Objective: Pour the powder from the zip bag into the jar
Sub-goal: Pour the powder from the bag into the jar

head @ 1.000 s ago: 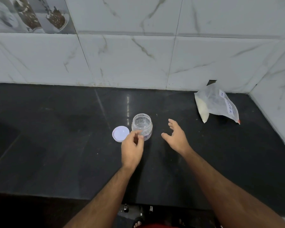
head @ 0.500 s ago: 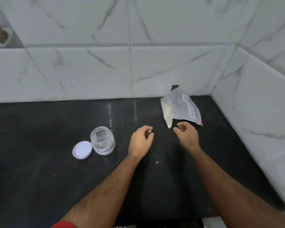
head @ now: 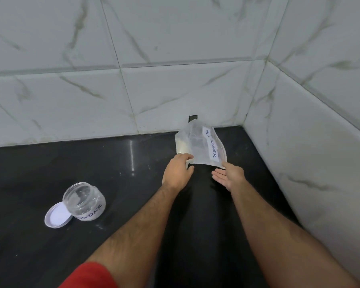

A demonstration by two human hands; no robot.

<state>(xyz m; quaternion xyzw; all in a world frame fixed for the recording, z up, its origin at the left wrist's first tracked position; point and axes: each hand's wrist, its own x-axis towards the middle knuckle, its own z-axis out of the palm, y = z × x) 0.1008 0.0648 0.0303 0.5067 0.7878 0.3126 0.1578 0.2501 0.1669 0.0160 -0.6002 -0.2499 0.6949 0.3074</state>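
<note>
1. Reaching toward the back corner of a black countertop point(head: 112, 163), a person brings both bare hands to a clear zip bag point(head: 200, 146) that leans near the marble-patterned wall tiles point(head: 175, 90), at about 1 o'clock from the centre of the view.

2. The left hand point(head: 178, 170) meets the bag's near-left corner, its fingers curled round the edge where the pale powder point(head: 180, 145) has settled; the thumb closes from below in what looks like a pinch.

3. The right hand point(head: 229, 175) lies palm-up just under the bag's near-right corner, fingers straight and close together; whether it touches the plastic cannot be told.

4. A white label point(head: 210, 145) on the bag reads, in part, "POWDER".

5. The jar point(head: 84, 201) stands upright at about 8 o'clock, well apart from the bag, mouth open and apparently empty of powder.

6. Its white lid point(head: 57, 216) lies flat on the counter, touching the jar's left side.

7. Progress, by this view, is early: the jar is already uncapped and ready.

8. The bag's zip seal cannot be made out, so whether it is open is unclear.

9. What seems left is lifting the bag, opening it if needed, carrying it to the jar, and tipping the powder in.
</note>
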